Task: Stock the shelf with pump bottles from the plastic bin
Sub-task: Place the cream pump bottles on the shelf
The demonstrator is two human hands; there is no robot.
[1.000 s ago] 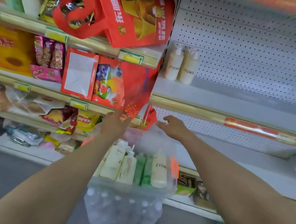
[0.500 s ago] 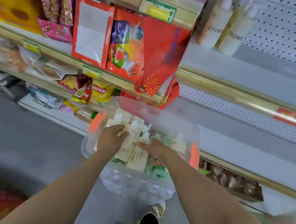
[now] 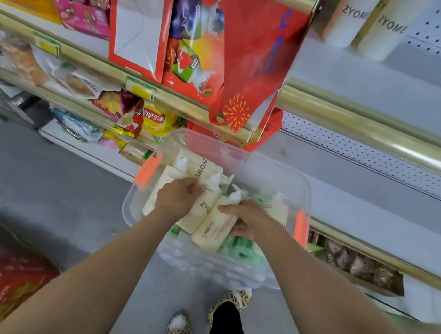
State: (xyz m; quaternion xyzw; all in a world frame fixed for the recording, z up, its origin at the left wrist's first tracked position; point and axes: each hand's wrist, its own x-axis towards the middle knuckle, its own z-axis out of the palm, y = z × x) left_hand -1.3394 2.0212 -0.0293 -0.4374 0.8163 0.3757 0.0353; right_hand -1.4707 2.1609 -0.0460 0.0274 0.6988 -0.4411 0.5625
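Change: left hand (image 3: 177,197) and right hand (image 3: 246,218), earlier at the plastic bin's (image 3: 281,167) far rim, are now reaching inside it.
Left hand: curling over one cream pump bottle (image 3: 200,213).
Right hand: gripping the neighbouring cream bottle (image 3: 214,228), thumb on top.
Plastic bin: sitting before the shelf (image 3: 383,83), holding cream and green bottles (image 3: 241,249).
Shelf: carrying two stocked bottles (image 3: 346,20).

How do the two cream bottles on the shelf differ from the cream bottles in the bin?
The shelf bottles stand upright, side by side on the shelf; the bin bottles lie tilted in a pile inside the bin. No hand touches the shelf bottles; the left hand and the right hand each grip one of the bin bottles. Both kinds are cream and carry the print ZYOME.
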